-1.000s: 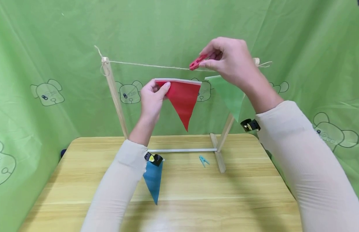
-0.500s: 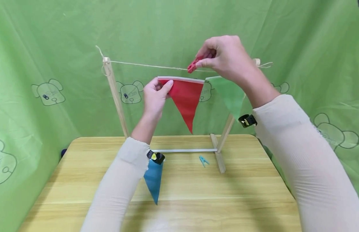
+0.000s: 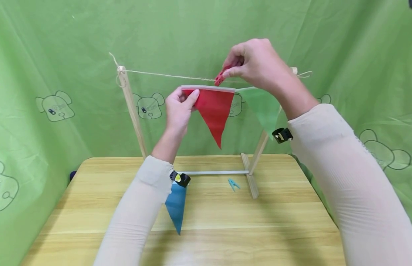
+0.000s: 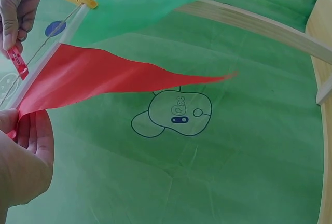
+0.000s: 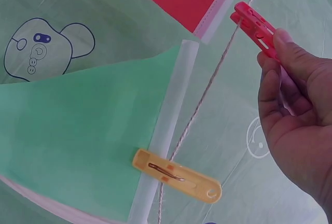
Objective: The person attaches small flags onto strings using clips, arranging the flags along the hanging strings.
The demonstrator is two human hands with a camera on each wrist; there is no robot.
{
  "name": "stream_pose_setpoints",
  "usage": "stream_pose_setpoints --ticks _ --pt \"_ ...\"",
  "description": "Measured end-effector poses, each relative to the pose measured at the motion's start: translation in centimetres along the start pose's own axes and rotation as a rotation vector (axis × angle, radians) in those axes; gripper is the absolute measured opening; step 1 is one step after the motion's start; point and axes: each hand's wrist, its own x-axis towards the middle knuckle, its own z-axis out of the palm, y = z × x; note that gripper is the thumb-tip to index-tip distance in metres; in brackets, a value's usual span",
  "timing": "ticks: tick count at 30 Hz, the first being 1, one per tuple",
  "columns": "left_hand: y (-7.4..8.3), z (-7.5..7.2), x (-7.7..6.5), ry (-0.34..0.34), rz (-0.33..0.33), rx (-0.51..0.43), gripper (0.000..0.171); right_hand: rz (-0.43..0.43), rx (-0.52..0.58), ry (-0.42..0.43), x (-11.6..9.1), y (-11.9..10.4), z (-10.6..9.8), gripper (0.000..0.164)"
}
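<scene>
My left hand (image 3: 180,109) pinches a red triangular flag (image 3: 214,111) near the left end of its white top edge, thumb in front. The flag hangs point down, its top edge just below the string (image 3: 169,75). Above that edge, my right hand (image 3: 256,64) pinches a red clothespin (image 3: 220,77) whose tip is right at the string. In the right wrist view the clothespin's (image 5: 254,27) jaws overlap the string, apart from the flag's white edge. A green flag (image 3: 260,107) hangs to the right, held to the string by a yellow clothespin (image 5: 176,175).
Two wooden posts (image 3: 134,111) carry the string, joined low down by a white rod (image 3: 212,172). On the wooden table (image 3: 226,229) lie a blue flag (image 3: 176,205), partly behind my left sleeve, and a light-blue clothespin (image 3: 233,184). A green curtain surrounds the table.
My left hand has moved the red flag slightly right and up, closer to the string. My right hand has shifted a little left, tilting the red clothespin more steeply down.
</scene>
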Motion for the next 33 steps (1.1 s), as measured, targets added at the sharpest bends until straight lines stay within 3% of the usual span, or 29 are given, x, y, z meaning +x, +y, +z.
stream_pose_setpoints --ticks 33 --pt "-0.1 0.9 0.1 0.025 -0.006 -0.054 0.017 -0.028 -0.032 -0.1 0.6 -0.2 1.0 0.014"
